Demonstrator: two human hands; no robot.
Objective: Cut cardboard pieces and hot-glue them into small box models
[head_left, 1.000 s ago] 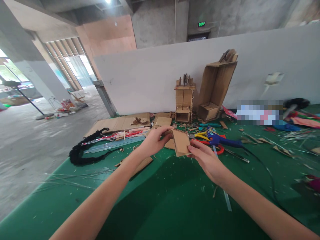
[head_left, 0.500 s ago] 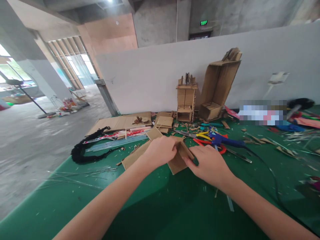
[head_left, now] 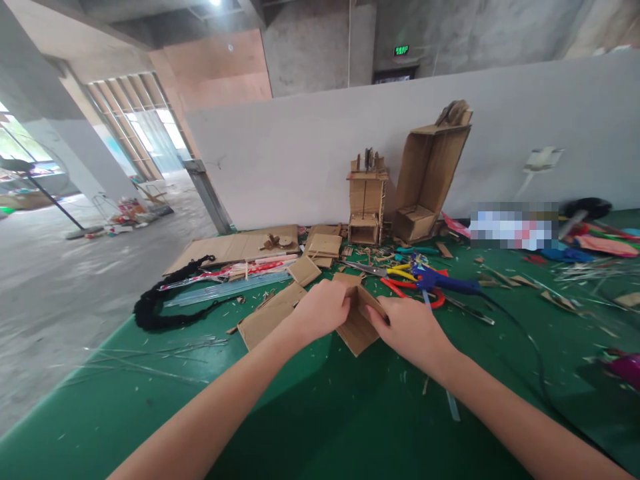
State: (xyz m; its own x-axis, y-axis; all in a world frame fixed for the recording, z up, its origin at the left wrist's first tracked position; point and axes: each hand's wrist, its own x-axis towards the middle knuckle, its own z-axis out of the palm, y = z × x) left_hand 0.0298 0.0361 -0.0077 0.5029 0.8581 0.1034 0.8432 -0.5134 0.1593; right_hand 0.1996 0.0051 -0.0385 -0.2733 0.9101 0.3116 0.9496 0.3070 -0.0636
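Both hands are at a small brown cardboard assembly (head_left: 357, 333), a flat base with panels standing up from it. My left hand (head_left: 323, 308) is closed on its left upright panel, the fingertips curled inward. On the other side, my right hand (head_left: 409, 328) pinches the right panel, thumb inside and fingers behind. The far joint between the panels is partly hidden by the hands. A larger flat cardboard sheet (head_left: 270, 315) lies under my left wrist. Just beyond it is a small cardboard square (head_left: 304, 271).
Behind the hands lie scissors (head_left: 373, 269) and a blue glue gun (head_left: 447, 281) with a trailing cord. Two cardboard structures, a small tower (head_left: 365, 200) and a tall frame (head_left: 433, 177), stand against the white partition. Black yarn (head_left: 150, 308) and clear sticks (head_left: 225, 291) lie left.
The view has shifted slightly, so everything sits a little further left. My left hand has lowered slightly, showing more of the small cardboard square. Both hands still hold the cardboard assembly.
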